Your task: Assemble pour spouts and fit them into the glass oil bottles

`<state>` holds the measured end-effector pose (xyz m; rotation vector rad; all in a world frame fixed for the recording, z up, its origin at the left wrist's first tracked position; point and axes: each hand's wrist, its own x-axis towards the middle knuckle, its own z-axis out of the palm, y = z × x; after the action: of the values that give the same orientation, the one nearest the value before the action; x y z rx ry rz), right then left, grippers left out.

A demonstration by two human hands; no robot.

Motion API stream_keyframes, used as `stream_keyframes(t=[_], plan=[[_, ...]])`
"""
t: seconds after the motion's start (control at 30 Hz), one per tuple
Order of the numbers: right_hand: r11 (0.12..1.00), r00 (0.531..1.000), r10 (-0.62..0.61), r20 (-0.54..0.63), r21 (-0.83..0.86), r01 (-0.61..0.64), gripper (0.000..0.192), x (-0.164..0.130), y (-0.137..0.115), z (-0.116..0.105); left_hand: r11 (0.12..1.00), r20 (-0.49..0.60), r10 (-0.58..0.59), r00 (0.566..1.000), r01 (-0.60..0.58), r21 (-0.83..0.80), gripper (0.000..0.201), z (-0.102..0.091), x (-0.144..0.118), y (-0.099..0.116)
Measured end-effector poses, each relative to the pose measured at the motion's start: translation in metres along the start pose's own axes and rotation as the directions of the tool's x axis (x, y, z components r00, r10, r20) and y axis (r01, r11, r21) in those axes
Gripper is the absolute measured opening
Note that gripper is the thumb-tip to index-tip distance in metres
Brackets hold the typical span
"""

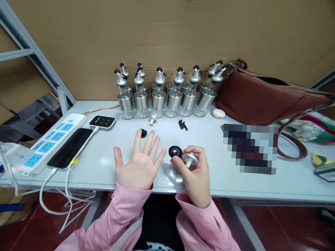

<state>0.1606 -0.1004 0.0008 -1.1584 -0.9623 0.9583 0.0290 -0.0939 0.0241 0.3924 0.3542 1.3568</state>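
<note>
Right hand pinches silver cap; left hand spread flat; align black disc at 9 o'clock squarely

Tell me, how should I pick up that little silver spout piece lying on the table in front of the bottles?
The silver spout piece lies tipped on its side on the white table, in front of the row of glass bottles. Probably best to pinch its narrow middle between thumb and finger, coming straight down from above. The bottles crowd it behind, but the space above and in front is open.
</note>
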Motion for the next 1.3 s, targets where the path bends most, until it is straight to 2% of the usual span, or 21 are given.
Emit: stream_keyframes(t=[0.3,0.47,0.57,0.63,0.7,0.73,0.8,0.87,0.9,1.03,1.1,1.3], plan=[[1.000,1.000,-0.013,0.016,-0.011,0.013,0.031,0.000,-0.001,0.000,0.990,0.042,0.044,0.998,-0.049,0.135,0.071,-0.010,0.003,-0.005],[0.999,1.000,-0.027,0.011,-0.026,0.028,0.029,0.001,-0.001,0.000,0.990,0.059,0.047,0.997,-0.054,0.130,0.070,-0.011,0.003,-0.003],[0.997,0.998,-0.054,-0.011,-0.053,0.053,0.027,0.001,-0.001,0.000,0.990,0.075,0.025,0.997,-0.035,0.134,0.061,-0.013,0.004,-0.004],[0.997,0.998,-0.058,-0.014,-0.060,0.057,0.026,0.001,-0.002,0.000,0.980,0.086,0.003,0.996,-0.020,0.200,0.048,-0.015,0.003,-0.009],[0.996,0.998,-0.057,-0.009,-0.063,0.057,0.026,0.001,-0.003,0.000,0.924,0.121,0.055,0.991,-0.097,0.371,0.033,-0.017,0.001,-0.016],[0.997,0.998,-0.057,-0.004,-0.061,0.057,0.026,0.000,-0.003,-0.001,0.856,0.153,0.112,0.982,-0.174,0.487,0.028,-0.018,0.000,-0.020],[0.997,0.998,-0.054,0.024,-0.050,0.055,0.026,0.000,-0.004,-0.001,0.643,0.248,0.231,0.941,-0.339,0.686,0.028,-0.018,-0.004,-0.027],[0.998,0.996,-0.051,0.073,-0.035,0.054,0.025,0.000,-0.004,0.000,0.478,0.310,0.287,0.906,-0.416,0.774,0.031,-0.018,-0.006,-0.030],[0.998,0.994,-0.055,0.095,-0.028,0.058,0.024,0.000,-0.004,0.000,0.440,0.317,0.293,0.902,-0.422,0.793,0.031,-0.017,-0.007,-0.030],[0.993,0.983,-0.107,0.150,-0.030,0.113,0.021,-0.001,-0.003,-0.001,0.360,0.306,0.312,0.899,-0.410,0.838,0.025,-0.016,-0.006,-0.024],[0.988,0.978,-0.136,0.160,-0.044,0.145,0.019,-0.002,-0.001,-0.001,0.349,0.302,0.324,0.896,-0.410,0.843,0.022,-0.017,-0.006,-0.022],[0.980,0.968,-0.181,0.175,-0.048,0.192,0.018,-0.005,0.001,-0.003,0.476,0.197,0.305,0.932,-0.328,0.816,0.015,-0.022,-0.006,-0.024]])
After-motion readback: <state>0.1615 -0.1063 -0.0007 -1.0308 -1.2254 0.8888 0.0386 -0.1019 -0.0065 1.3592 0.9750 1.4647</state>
